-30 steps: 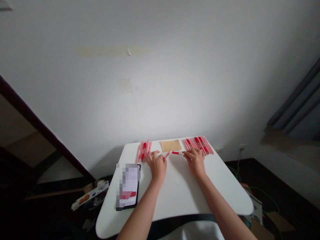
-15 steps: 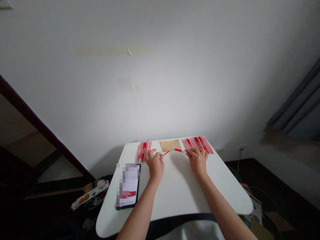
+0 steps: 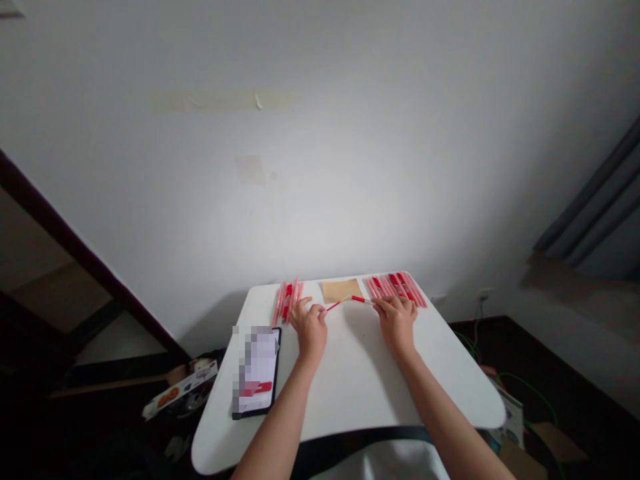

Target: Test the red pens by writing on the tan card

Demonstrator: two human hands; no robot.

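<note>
My left hand (image 3: 310, 327) pinches a thin red stick (image 3: 336, 306) with a yellowish, pale far end, which looks like a pen refill. My right hand (image 3: 397, 323) has its fingers closed around a red and white pen barrel (image 3: 359, 299). The pale end of the refill and the red end of the barrel point at each other above the table, nearly meeting; whether they touch I cannot tell. Just beyond my left hand lies a group of pink and red pens (image 3: 289, 299). A larger row of similar pens (image 3: 395, 288) lies behind my right hand.
The white table (image 3: 360, 393) has rounded corners and stands against a wall. A tan paper piece (image 3: 341, 291) lies at its back edge. A phone (image 3: 259, 373) with a lit, partly blurred screen rests at the left. Boxes and green cables (image 3: 530, 387) are on the floor at the right.
The pen barrel in my right hand has shifted slightly right, and the gap to the refill looks a little wider. My left hand stays almost still.
</note>
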